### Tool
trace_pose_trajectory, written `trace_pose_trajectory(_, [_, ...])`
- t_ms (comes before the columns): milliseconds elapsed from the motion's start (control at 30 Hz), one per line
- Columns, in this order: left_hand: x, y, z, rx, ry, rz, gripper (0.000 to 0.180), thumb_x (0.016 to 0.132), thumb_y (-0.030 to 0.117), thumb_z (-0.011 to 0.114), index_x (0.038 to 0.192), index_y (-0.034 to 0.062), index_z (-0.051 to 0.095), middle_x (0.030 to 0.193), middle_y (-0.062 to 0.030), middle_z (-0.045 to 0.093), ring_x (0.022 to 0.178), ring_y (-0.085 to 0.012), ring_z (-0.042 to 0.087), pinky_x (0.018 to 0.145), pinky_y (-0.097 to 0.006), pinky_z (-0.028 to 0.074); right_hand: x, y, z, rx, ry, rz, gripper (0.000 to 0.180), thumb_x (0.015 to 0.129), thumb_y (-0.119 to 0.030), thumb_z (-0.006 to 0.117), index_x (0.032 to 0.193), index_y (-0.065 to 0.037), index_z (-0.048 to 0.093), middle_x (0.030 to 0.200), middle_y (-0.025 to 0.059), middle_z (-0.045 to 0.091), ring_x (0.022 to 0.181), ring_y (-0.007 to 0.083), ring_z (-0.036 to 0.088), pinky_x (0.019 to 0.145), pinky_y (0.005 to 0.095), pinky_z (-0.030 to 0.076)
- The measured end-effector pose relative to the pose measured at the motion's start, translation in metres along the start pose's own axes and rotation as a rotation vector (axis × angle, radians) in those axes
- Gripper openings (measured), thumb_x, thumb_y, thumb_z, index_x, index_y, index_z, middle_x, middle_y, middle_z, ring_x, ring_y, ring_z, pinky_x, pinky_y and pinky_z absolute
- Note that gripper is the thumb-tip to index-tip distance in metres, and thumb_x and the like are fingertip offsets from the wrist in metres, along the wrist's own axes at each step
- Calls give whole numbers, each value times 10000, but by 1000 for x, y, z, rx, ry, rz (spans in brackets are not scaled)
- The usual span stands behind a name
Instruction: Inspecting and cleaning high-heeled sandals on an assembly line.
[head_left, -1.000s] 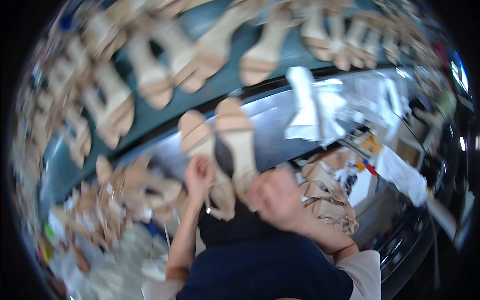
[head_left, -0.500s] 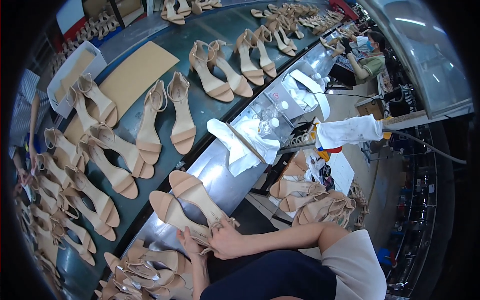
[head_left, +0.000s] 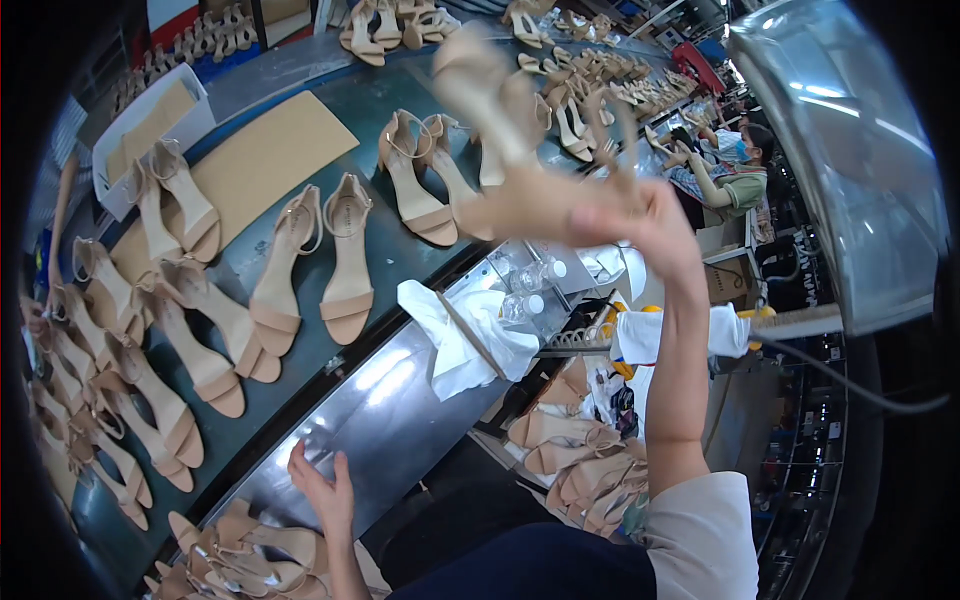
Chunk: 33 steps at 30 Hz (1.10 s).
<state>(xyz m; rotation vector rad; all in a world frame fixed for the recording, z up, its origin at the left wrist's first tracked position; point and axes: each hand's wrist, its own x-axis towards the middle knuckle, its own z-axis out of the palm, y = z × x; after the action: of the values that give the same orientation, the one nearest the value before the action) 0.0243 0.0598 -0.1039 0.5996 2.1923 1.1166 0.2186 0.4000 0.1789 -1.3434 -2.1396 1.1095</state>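
Observation:
Raised over the belt, my right hand [head_left: 660, 235] grips a pair of beige high-heeled sandals [head_left: 530, 205], smeared by motion. Their straps hang near my fingers. Low on the left, my left hand [head_left: 325, 490] is empty, fingers apart, above the shiny metal ledge [head_left: 400, 430]. Matching beige sandals [head_left: 348, 265] stand in pairs along the green belt [head_left: 270, 400]. A heap of the same sandals [head_left: 280, 545] lies beside my left forearm.
A white cloth [head_left: 455, 335] with a stick across it lies on the ledge, beside clear bottles [head_left: 530, 290]. More sandals [head_left: 590, 465] are piled at my right. Tan board [head_left: 290, 140] and a white box [head_left: 190, 110] rest across the belt. Co-workers sit farther off.
My right hand has swung up and away over the belt with the sandal pair. My left hand has let go of them and dropped left, opening. The view has shifted slightly.

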Motion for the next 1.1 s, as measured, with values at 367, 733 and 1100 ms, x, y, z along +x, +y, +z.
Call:
trace_pose_trajectory(367, [7, -43, 57, 717, -115, -420, 1447, 477, 558, 827, 1424, 55, -144, 1426, -303, -233, 1298, -535, -189, 924, -747, 102, 225, 284, -236, -1339, 352, 409, 470, 668, -484, 632, 953, -115, 691, 921, 175, 669, 902, 321, 641, 790, 411, 480])
trace_pose_trajectory(733, [5, -58, 46, 933, -219, -326, 1523, 441, 802, 674, 1386, -42, -171, 1415, -329, -225, 1315, -511, -166, 1023, -644, 18, 199, 455, -311, -1211, -22, 245, 302, 653, -315, 701, 865, -107, 642, 820, 59, 666, 900, 250, 596, 883, 460, 291])
trace_pose_trajectory(1100, [8, -63, 47, 923, -266, -374, 1547, 423, 810, 668, 1370, -65, -188, 1397, -349, -239, 1323, -478, -187, 1042, -603, -53, 184, 553, -388, -1133, 24, 465, 395, 655, -76, 708, 1035, -72, 604, 857, 110, 642, 816, 248, 612, 727, 357, 449])
